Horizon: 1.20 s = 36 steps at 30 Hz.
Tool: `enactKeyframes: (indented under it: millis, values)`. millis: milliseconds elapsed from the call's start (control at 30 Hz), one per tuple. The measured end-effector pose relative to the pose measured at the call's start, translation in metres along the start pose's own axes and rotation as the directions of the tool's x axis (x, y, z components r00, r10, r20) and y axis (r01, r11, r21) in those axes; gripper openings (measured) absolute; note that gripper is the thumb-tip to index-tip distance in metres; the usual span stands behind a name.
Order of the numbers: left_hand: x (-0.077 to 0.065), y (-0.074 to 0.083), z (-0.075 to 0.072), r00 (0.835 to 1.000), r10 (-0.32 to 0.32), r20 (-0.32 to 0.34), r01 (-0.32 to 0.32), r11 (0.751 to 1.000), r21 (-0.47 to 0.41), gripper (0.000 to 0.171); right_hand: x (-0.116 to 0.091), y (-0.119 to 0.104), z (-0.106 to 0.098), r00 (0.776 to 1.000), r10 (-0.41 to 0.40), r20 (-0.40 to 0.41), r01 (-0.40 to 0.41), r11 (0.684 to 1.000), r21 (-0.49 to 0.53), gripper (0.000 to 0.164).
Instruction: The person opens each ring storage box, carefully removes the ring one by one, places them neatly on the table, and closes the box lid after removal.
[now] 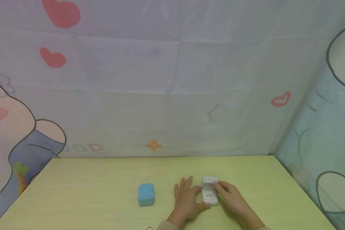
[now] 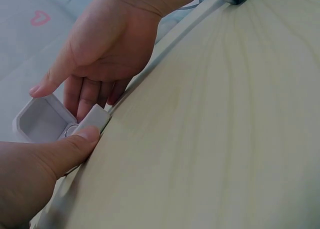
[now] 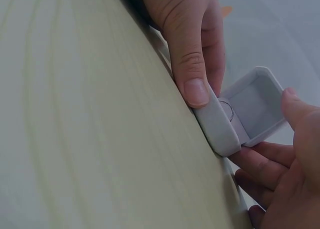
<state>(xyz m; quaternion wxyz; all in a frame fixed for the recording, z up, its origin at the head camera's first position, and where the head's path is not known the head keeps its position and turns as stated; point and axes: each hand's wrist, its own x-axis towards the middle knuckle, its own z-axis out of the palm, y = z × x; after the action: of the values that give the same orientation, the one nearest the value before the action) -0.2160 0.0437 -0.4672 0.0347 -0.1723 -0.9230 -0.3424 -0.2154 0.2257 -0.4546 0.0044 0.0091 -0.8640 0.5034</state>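
The base of a white ring box (image 1: 209,190) was pinched by the left hand (image 1: 187,202), the thumb set against its near end and the index finger at its left side. The grip was narrow, no wider than the box; the other left fingers were spread clear of it. The lid (image 3: 257,101) was held by the right hand (image 1: 233,198), with the thumb laid on its rim and fingers tucked behind. The lid was raised, its hollow turned toward the person. A slim ring (image 3: 228,110) was seated upright in the base.

The box was placed on a pale yellow-green table (image 1: 97,191), right of centre. A blue box (image 1: 146,194), closed, was noted left of the left hand, apart from it. A thin curved object (image 1: 149,228) was cut off by the head view's lower edge. Behind, a cloth (image 1: 166,111) printed with hearts was hung.
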Motion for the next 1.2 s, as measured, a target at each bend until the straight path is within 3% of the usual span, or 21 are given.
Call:
enactKeyframes:
  millis: [367,700,967,1200]
  values:
    - [-0.0009,0.0009,-0.0009,1.000,0.006,-0.007,-0.007,1.000,-0.017,0.056,0.0000,0.0015,-0.0003,1.000,-0.015,0.006,0.015,1.000,0.009,0.057]
    - [-0.0015,0.0012,-0.0012,1.000,0.001,-0.006,-0.001,1.000,-0.028,0.057,-0.0006,0.0048,-0.0003,0.999,-0.023,0.033,0.019,0.995,0.100,0.045]
    - [-0.0017,0.0011,-0.0010,1.000,0.000,-0.010,0.000,0.999,-0.034,0.059,-0.0007,0.0052,0.0007,1.000,-0.021,0.023,0.018,0.993,0.116,0.039]
    - [-0.0005,0.0004,-0.0010,1.000,-0.002,0.000,0.002,1.000,-0.027,0.062,-0.0016,0.0056,-0.0006,0.998,-0.062,0.012,0.060,0.986,0.155,0.022]
